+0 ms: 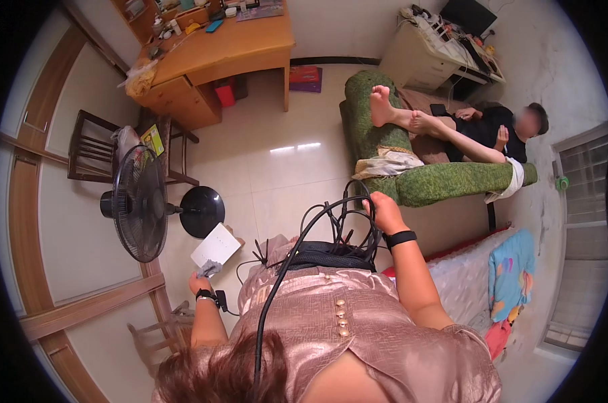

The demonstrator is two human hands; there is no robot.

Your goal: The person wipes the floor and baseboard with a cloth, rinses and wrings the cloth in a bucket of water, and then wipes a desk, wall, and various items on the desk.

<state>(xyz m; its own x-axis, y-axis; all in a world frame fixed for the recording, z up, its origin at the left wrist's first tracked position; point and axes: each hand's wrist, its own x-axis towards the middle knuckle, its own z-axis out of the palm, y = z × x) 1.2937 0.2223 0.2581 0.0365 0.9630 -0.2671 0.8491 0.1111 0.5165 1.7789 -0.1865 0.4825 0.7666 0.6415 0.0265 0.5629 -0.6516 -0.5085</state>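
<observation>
My left hand [199, 283] is low on the left, its fingers closed on a small crumpled grey cloth [211, 268]. Just beyond the cloth is a flat white box-like thing [215, 244]; whether the cloth touches it I cannot tell. On the right, my right hand [386, 212] is closed around a loop of black cable [348, 200] in front of my waist. More cable loops hang beside it, over a black waist pouch [314, 258]. Both wrists wear dark bands.
A black standing fan [140, 203] and a wooden chair [92, 149] stand on the left. Ahead is a wooden desk [230, 50]. A person [482, 131] lies on a green sofa [445, 185] at the right. A bed [452, 289] is near my right arm.
</observation>
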